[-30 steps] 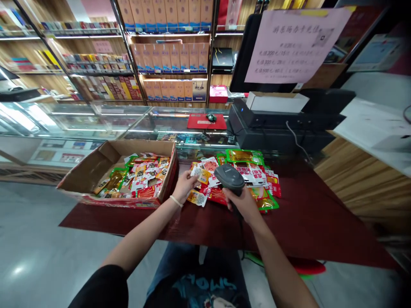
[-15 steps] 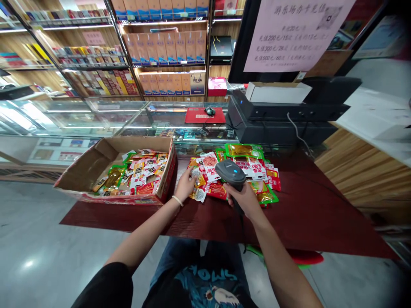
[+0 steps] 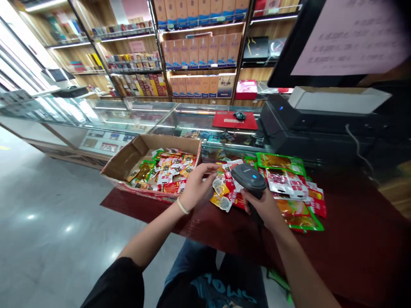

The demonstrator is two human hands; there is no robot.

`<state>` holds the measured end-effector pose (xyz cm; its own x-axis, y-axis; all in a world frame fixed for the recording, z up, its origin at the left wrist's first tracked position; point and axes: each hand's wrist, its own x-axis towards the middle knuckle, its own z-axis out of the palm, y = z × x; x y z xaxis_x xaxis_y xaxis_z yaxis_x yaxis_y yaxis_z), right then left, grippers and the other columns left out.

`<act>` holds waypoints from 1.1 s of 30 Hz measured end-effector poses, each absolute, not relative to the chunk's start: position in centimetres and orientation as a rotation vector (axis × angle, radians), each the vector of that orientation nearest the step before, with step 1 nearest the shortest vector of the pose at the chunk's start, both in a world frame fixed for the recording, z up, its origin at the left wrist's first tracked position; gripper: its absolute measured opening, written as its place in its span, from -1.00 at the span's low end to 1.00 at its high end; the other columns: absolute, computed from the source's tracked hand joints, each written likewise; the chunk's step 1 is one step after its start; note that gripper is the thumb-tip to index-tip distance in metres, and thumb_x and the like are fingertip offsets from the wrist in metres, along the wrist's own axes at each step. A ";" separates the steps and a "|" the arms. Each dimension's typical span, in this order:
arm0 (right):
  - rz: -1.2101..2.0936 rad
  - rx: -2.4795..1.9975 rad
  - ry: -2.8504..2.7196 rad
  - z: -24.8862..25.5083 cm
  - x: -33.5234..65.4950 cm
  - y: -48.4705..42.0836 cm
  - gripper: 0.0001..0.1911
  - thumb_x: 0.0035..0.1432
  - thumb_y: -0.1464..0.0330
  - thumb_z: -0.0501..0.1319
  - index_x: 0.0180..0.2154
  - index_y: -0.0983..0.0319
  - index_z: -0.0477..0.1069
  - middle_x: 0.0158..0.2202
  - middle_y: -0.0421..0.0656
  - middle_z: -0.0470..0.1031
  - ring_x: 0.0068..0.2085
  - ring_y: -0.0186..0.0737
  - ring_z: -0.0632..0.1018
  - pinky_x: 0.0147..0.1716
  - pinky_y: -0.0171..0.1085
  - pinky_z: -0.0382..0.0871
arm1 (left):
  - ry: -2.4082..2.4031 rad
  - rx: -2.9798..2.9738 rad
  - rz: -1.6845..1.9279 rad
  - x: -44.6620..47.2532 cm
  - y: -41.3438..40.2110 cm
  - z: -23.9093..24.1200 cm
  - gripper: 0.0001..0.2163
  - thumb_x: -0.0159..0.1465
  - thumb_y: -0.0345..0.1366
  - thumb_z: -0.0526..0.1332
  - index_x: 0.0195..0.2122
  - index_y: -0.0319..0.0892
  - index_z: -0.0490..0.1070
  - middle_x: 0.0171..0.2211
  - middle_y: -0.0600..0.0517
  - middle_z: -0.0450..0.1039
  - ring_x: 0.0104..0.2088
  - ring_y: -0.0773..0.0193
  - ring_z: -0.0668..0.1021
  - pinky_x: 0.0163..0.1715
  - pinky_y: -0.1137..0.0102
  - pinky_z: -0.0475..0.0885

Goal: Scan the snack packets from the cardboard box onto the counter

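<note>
My right hand [image 3: 265, 207] is wrapped round the handle of a black barcode scanner [image 3: 248, 177], whose head with a small blue light hangs over a pile of snack packets. My left hand [image 3: 199, 186] is beside the left end of that pile, thumb and fingers apart, nothing visible in it. Closest to it lie small yellow snack packets [image 3: 221, 188] with round clear windows. On the pile's right side are a green-edged packet [image 3: 281, 163] and white-and-red packets [image 3: 285, 183]. The scanner and right hand hide the middle of the pile.
A cardboard box [image 3: 128, 149] partly filled with snack packets stands left on the dark red counter [image 3: 353, 239]. Behind are a glass display case [image 3: 183, 122], a red mat [image 3: 221, 119] with a mouse, and black equipment [image 3: 324, 132] under a monitor.
My view has turned left, so the box and pile appear further right. My left hand has drawn back off the yellow packets and opened. The scanner stays in my right hand.
</note>
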<state>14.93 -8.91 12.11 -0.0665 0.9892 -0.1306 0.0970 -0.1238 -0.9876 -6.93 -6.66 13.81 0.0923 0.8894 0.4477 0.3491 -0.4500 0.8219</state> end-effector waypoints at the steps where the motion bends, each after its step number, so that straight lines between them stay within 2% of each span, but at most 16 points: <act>1: 1.331 -1.338 -1.286 12.2 14.4 -8.6 -0.57 -0.05 0.02 0.37 -0.52 0.19 0.30 -0.72 -0.27 0.34 -0.71 -0.34 0.34 -0.70 -0.34 0.25 | 1.247 1.873 1.358 -8.1 -6.7 14.4 -0.80 0.32 -0.30 0.17 -0.05 -0.13 0.45 -0.12 -0.04 0.52 -0.14 0.27 0.56 -0.11 0.36 0.49; 5: 1.367 -1.343 -1.380 12.5 12.2 -7.6 -0.57 -0.02 0.02 0.35 -0.57 0.21 0.32 -0.71 -0.24 0.35 -0.70 -0.34 0.34 -0.69 -0.33 0.24 | 1.387 1.870 1.338 -13.5 -6.0 15.5 -0.80 0.28 -0.27 0.21 -0.08 -0.13 0.47 -0.15 -0.03 0.53 -0.17 0.25 0.56 -0.12 0.34 0.48; 8: 1.379 -1.324 -1.441 12.5 10.5 -6.7 -0.59 -0.01 0.02 0.34 -0.53 0.21 0.35 -0.72 -0.25 0.34 -0.70 -0.34 0.33 -0.68 -0.33 0.24 | 1.467 1.791 1.266 -17.3 -5.3 15.5 -0.78 0.24 -0.25 0.25 -0.10 -0.14 0.49 -0.16 -0.04 0.54 -0.17 0.20 0.56 -0.10 0.31 0.46; 13: 1.487 -1.362 -1.400 11.9 7.9 -5.2 -0.58 -0.10 0.03 0.40 -0.45 0.21 0.38 -0.68 -0.25 0.35 -0.68 -0.30 0.37 -0.68 -0.31 0.28 | 1.557 1.716 1.058 -21.8 -4.2 14.9 -0.81 0.18 -0.26 0.28 -0.18 -0.14 0.52 -0.27 0.00 0.54 -0.25 0.19 0.54 -0.15 0.34 0.42; 21: 1.544 -1.410 -1.499 10.3 6.2 -2.3 -0.56 -0.05 0.00 0.36 -0.55 0.20 0.33 -0.69 -0.22 0.36 -0.69 -0.29 0.38 -0.69 -0.31 0.28 | 1.548 1.886 0.566 -24.7 -1.2 13.6 -0.89 0.16 -0.31 0.26 -0.28 -0.13 0.52 -0.37 0.03 0.52 -0.35 0.22 0.51 -0.23 0.38 0.35; 27: 1.588 -1.362 -1.502 10.2 4.9 -0.4 -0.58 -0.03 0.02 0.36 -0.48 0.21 0.34 -0.64 -0.22 0.38 -0.68 -0.32 0.38 -0.68 -0.32 0.31 | 1.417 1.784 0.406 -25.0 1.5 10.3 -0.84 -0.04 -0.41 0.38 -0.42 -0.08 0.50 -0.48 0.05 0.50 -0.42 0.19 0.52 -0.26 0.37 0.35; 33: 1.639 -1.371 -1.506 10.4 3.9 0.4 -0.55 -0.06 -0.01 0.36 -0.53 0.20 0.31 -0.68 -0.23 0.35 -0.70 -0.34 0.36 -0.71 -0.34 0.28 | 1.414 1.857 0.138 -24.0 1.6 6.4 -0.71 -0.23 -0.34 0.45 -0.45 -0.08 0.44 -0.41 -0.04 0.52 -0.33 0.06 0.53 -0.25 0.34 0.35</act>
<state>3.92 0.36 10.43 -0.3513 0.8789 -0.3228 0.2478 -0.2452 -0.9373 -24.02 1.65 6.45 0.3748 0.8561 -0.3560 0.7713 -0.0749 0.6320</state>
